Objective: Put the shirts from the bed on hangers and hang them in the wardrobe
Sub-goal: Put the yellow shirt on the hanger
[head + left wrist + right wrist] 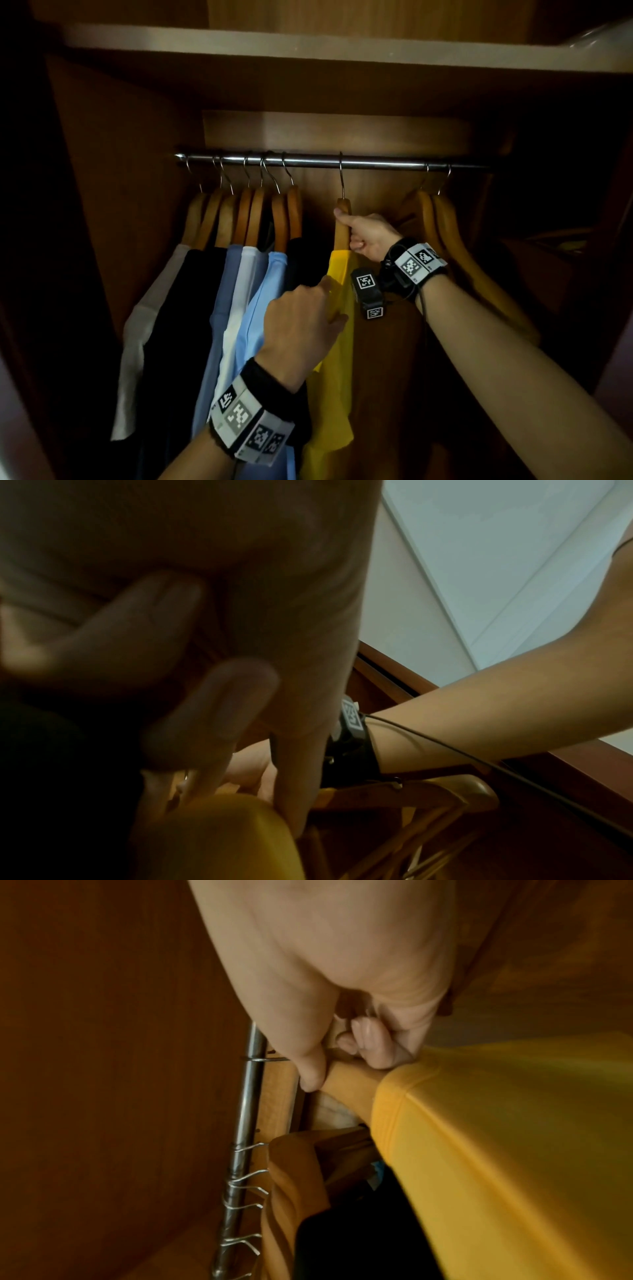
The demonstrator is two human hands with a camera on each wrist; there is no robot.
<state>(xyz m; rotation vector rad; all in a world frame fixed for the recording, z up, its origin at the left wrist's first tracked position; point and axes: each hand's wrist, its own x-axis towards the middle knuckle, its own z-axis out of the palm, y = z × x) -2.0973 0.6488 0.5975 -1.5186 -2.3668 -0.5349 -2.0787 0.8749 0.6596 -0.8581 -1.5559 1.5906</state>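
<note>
Gripping the hanger (342,222) neck with right hand (368,236), fingers curled, hook over the rail (376,161); pinching the yellow shirt (337,359) just below with left hand (301,329).

Right hand (346,988): fingers curled round the neck of a tan wooden hanger (349,1085) carrying a yellow fabric shirt (496,1150). Steel rail (245,1123) alongside, several wire hooks; the hanger's own hook appears seated on it.
</note>
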